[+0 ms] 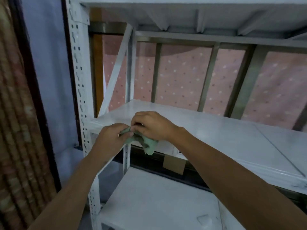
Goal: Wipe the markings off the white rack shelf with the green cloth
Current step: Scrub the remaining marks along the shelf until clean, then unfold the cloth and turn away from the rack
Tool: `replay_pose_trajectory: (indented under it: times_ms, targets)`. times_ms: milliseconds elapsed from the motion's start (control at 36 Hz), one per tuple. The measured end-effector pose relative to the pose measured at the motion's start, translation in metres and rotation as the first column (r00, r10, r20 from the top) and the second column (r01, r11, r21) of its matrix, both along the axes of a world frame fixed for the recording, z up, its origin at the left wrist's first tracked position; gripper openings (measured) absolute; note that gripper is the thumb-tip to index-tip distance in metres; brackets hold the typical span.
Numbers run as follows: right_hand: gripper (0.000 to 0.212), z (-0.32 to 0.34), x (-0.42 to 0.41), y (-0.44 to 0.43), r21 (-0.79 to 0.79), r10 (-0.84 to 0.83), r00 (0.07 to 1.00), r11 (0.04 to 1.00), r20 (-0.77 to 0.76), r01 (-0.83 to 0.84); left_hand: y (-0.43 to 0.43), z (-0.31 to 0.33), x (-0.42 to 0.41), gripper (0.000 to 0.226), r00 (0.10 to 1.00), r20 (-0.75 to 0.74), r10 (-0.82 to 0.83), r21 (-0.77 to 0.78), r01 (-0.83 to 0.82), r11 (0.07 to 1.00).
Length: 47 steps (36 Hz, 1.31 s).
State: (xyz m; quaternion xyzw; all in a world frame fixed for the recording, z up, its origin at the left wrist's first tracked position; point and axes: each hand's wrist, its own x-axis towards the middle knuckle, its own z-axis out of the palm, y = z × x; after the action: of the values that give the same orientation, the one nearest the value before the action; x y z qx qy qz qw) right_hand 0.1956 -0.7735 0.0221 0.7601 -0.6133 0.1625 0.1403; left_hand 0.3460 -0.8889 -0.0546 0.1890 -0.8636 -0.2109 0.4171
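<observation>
Both my hands hold a crumpled green cloth (146, 142) just in front of the near left corner of the white rack shelf (224, 135). My left hand (111, 135) pinches the cloth's left end. My right hand (152, 124) grips its upper part, and a loose tail hangs down below the shelf edge. The cloth is off the shelf surface. I make out dark smudges only at the shelf's front edge on the far right (297, 185); the part of the shelf under my hands is hidden.
A white perforated upright (78, 77) stands at the left, with a diagonal brace (116, 68) behind it. A lower shelf (157, 200) sits below and an upper shelf (199, 12) overhead. A pink dotted curtain hangs behind the rack, a patterned curtain (15, 113) on the far left.
</observation>
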Motion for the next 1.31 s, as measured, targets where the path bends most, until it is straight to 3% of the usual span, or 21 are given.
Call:
replay_pose_trajectory:
  times_ms: [361, 500, 611, 861, 1028, 1194, 1306]
  targets:
    - [0.012, 0.021, -0.099, 0.171, -0.079, -0.181, 0.983, 0.98, 0.044, 0.184, 0.137, 0.04, -0.093, 0.017, 0.981, -0.025, -0.193, 0.093, 0.195, 0.976]
    - [0.013, 0.03, -0.145, 0.255, -0.089, -0.28, 0.958, 0.954, 0.065, 0.285, 0.198, 0.05, -0.141, 0.035, 0.957, -0.073, -0.282, 0.017, 0.284, 0.959]
    - [0.013, 0.039, -0.178, 0.322, -0.107, -0.318, 0.945, 0.94, 0.081, 0.325, 0.255, 0.06, -0.181, 0.032, 0.929, -0.116, -0.352, -0.003, 0.354, 0.935]
    - [0.014, 0.044, -0.223, 0.465, -0.121, -0.387, 0.917, 0.91, 0.1, 0.397, 0.397, 0.073, -0.263, 0.012, 0.766, -0.026, -0.642, 0.282, 0.622, 0.731]
    - [0.016, 0.043, -0.248, 0.555, -0.143, -0.446, 0.884, 0.874, 0.137, 0.464, 0.477, 0.071, -0.302, 0.021, 0.702, -0.076, -0.709, 0.319, 0.69, 0.649]
    - [0.01, 0.039, -0.263, 0.628, -0.155, -0.522, 0.802, 0.801, 0.292, 0.578, 0.541, 0.075, -0.338, 0.008, 0.655, -0.085, -0.751, 0.299, 0.736, 0.608]
    - [0.015, 0.034, -0.273, 0.673, -0.089, -0.589, 0.665, 0.715, 0.459, 0.694, 0.578, 0.078, -0.358, 0.006, 0.629, -0.085, -0.773, 0.297, 0.756, 0.583]
